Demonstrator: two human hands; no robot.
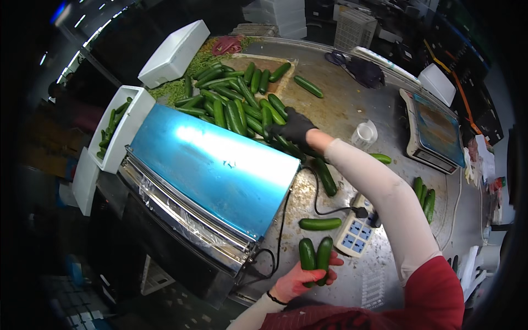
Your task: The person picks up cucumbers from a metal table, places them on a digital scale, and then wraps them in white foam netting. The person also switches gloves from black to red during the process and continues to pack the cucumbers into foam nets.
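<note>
My left hand (pixel 300 280), bare, grips two green cucumbers (pixel 315 257) upright near the table's front edge. My right hand (pixel 294 127), in a black glove with a pale sleeve on the arm, reaches out over the near edge of a big pile of cucumbers (pixel 231 99) in the middle of the metal table (pixel 341 107); its fingers rest on the cucumbers, and whether it grips one is hidden. Single cucumbers (pixel 319 223) lie on the table between my hands.
A blue-topped wrapping machine (pixel 212 170) with a film roll fills the left. A white power strip (pixel 356 231) and black cable lie by my left hand. A scale (pixel 434 132), a clear cup (pixel 364 133), white foam boxes (pixel 173 52) and a cucumber-filled tray (pixel 118 129) stand around.
</note>
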